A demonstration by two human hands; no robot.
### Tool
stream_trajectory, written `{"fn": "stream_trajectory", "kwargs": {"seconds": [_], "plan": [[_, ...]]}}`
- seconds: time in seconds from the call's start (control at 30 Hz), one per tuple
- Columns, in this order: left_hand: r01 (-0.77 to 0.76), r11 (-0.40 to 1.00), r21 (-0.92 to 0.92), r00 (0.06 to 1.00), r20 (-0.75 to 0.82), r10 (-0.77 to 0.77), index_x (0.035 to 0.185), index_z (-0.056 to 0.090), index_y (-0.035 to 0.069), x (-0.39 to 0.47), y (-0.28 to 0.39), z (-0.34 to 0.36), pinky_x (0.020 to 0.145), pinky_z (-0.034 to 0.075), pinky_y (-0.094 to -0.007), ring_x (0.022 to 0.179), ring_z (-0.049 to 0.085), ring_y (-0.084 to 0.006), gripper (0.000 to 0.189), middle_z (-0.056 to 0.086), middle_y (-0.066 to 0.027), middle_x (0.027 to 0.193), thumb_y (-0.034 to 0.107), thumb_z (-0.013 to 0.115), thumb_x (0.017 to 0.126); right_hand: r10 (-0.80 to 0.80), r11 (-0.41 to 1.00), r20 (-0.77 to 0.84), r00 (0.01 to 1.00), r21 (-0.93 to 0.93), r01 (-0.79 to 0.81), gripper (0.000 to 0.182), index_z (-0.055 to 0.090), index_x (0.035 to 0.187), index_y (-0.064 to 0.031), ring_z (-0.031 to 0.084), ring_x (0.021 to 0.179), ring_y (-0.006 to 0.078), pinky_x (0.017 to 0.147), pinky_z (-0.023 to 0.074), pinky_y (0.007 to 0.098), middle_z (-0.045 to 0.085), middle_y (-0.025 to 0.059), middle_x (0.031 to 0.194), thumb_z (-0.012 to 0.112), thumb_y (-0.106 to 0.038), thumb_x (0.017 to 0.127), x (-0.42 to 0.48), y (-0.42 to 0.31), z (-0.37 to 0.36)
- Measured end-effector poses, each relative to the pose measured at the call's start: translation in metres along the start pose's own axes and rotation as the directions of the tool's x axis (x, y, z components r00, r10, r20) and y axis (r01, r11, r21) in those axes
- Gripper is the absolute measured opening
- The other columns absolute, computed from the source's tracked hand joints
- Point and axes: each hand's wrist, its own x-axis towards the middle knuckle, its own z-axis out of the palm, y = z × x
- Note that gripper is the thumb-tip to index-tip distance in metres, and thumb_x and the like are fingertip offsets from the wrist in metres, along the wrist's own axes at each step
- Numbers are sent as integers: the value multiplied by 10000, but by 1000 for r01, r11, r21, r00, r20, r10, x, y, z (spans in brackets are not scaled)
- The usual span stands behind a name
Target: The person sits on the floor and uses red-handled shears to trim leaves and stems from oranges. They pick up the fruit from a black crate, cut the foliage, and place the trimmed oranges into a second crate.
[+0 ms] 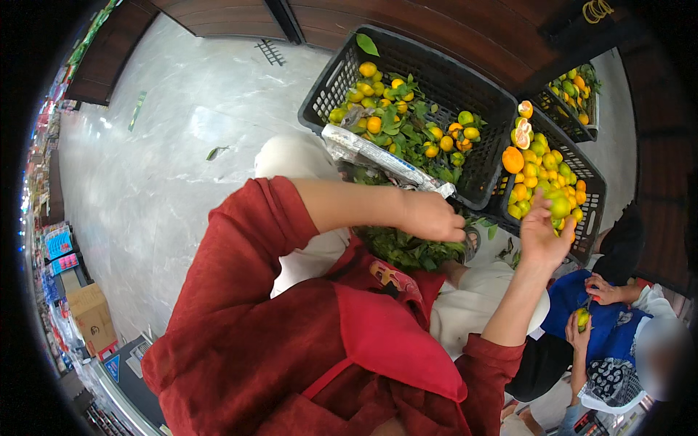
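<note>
My left hand (433,217) is blurred, with curled fingers, above a pile of green leaves (398,248); whether it holds anything cannot be made out. My right hand (545,229) is over the near edge of a black plastic crate (591,218) full of yellow, orange and green citrus. A green-yellow citrus fruit (560,206) is at its spread fingers; whether it is gripped or loose is unclear. The larger black plastic crate (452,71) beside it contains citrus fruits (374,125) with leafy stems. Orange fruit and cut halves (522,134) rest at the fuller crate's left rim.
Plastic wrapping (381,155) lies along the large crate's near edge. At the lower right, a co-worker in a blue apron (567,305) holds a green-yellow fruit (583,318). Another fruit crate (591,128) appears at the upper right. A cardboard box (91,319) stands at the lower left.
</note>
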Motion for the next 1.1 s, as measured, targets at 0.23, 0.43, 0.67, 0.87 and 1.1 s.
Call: {"fn": "stream_trajectory", "kwargs": {"seconds": [0.23, 0.43, 0.67, 0.87, 1.1], "plan": [[530, 847, -32, 637, 674, -373, 843, 611, -20, -25, -130, 12, 660, 479, -435, 753, 596, -342, 146, 608, -198, 810, 49, 544, 733, 38, 986, 198, 979, -167, -5, 350, 465, 1106, 31, 528, 787, 198, 593, 455, 257, 546, 179, 1069, 494, -223, 867, -6, -18, 7], [714, 655, 246, 442, 568, -695, 787, 624, -38, -96, -236, 46, 638, 478, -413, 777, 607, -327, 97, 615, -199, 824, -14, 557, 722, 88, 961, 155, 984, -271, -44, 275, 531, 1075, 13, 467, 699, 156, 541, 392, 229, 568, 133, 939, 483, -166, 872, -11, 0, 12], [721, 531, 444, 136, 661, -738, 990, 612, 37, -128, -249, 119, 768, 486, -358, 973, 592, -294, 215, 602, -159, 1077, 93, 528, 801, 68, 927, 52, 996, -372, -44, 253, 534, 1092, -13, 426, 659, 132, 527, 365, 214, 543, 114, 883, 481, -128, 874, -8, 12, 22], [859, 383, 339, 140, 564, -814, 1111, 554, 21, -117, -249, 128, 818, 473, -385, 1017, 570, -290, 396, 578, -189, 1107, 231, 587, 777, 104, 899, 11, 994, -428, -90, 240, 560, 1055, -26, 478, 674, 164, 537, 392, 223, 565, 139, 879, 524, -88, 827, -4, 21, 26], [882, 147, -448, 356, 428, -831, 1072, 509, -72, -70, -259, 100, 710, 484, -351, 834, 601, -256, 639, 579, -204, 975, 408, 650, 674, 143, 834, 2, 990, -538, -119, 230, 578, 1040, -45, 513, 660, 166, 531, 413, 227, 601, 154, 869, 554, -59, 811, -6, 33, 30]]}}
